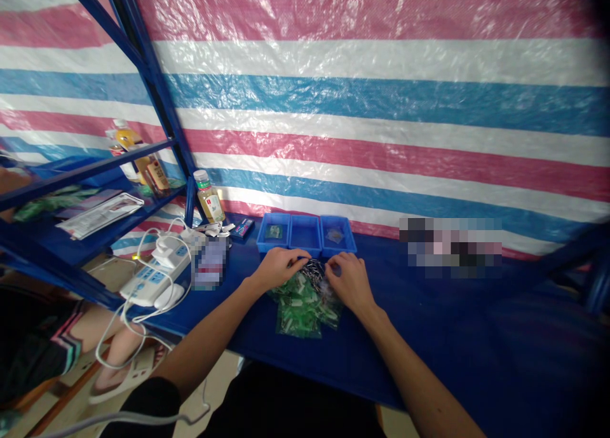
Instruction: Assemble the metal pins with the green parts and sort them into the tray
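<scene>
My left hand [280, 266] and my right hand [350, 278] rest on either side of a small pile of dark and silvery metal pieces [313, 271]. The fingers of both hands are bent, thumb near fingertips; whatever lies between them is too small to tell. Green plastic packets [301, 311] lie heaped just in front of the metal pieces, nearer my body. Behind my hands stand joined blue trays: the left one [274, 248] holds a green packet, the middle one [305, 249] shows nothing inside, and the right one [339, 250] holds some small clear packets.
A bottle [210, 199], a small blue box [242, 229], a power strip [155, 276] with white cables and a blurred flat item are at the left. A blurred patch covers the table's back right. Another person's legs [98, 327] show at the far left.
</scene>
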Demonstrator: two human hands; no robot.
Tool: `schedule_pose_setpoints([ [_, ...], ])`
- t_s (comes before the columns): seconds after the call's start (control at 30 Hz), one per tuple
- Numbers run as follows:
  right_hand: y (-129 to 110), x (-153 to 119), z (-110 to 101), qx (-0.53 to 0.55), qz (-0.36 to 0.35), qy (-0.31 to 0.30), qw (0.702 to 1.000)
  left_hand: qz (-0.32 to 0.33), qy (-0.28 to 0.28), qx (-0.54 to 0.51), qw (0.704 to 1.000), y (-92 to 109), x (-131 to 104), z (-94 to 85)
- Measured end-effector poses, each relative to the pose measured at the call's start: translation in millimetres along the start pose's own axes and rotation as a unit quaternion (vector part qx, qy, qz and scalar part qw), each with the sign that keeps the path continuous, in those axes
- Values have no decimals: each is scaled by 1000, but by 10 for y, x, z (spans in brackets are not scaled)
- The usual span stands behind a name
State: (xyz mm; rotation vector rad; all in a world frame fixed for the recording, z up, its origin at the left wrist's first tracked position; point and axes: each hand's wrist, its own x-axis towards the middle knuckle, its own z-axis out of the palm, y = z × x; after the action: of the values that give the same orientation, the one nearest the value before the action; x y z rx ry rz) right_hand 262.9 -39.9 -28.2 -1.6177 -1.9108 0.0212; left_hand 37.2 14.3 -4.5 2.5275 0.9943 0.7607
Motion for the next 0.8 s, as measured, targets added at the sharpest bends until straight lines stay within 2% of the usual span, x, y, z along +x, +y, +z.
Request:
schedule_pose_setpoints([
  [0.13,-48,5,-40,55,-51,42,996,37,-9,-16,999,48,-16,26],
  [0.33,-152,-21,-76,117,-123,48,984,72,-11,-10,997,92,-23,42],
  [0.53,-178,-35,-87,118,-141,56,981,63,25,-21,997,72,-26,52],
  [0.8,-174,-47,-91,134,-150,63,978,131,39,-29,990,124,5,7],
])
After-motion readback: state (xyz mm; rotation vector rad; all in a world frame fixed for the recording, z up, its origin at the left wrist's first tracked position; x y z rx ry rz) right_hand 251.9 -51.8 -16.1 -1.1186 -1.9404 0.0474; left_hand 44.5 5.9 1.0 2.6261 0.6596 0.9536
